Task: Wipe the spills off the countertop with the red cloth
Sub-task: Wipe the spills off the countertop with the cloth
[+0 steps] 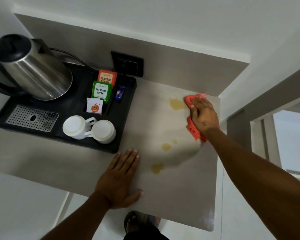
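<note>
My right hand (203, 115) presses flat on the red cloth (192, 99) at the far right corner of the beige countertop (180, 187). A large yellowish spill (176, 104) lies just left of the cloth, touching its edge. Two smaller spills sit nearer me: one (166, 146) mid-counter with a tiny drop beside it, another (157, 168) closer to the front edge. My left hand (119, 179) rests flat, fingers together, on the counter near the front edge, holding nothing.
A black tray (126, 118) at the left carries a steel kettle (35, 73), two upturned white cups (89, 129) and tea sachets (101, 90). A black wall socket (127, 64) sits behind it. The counter's right edge drops off beside the cloth.
</note>
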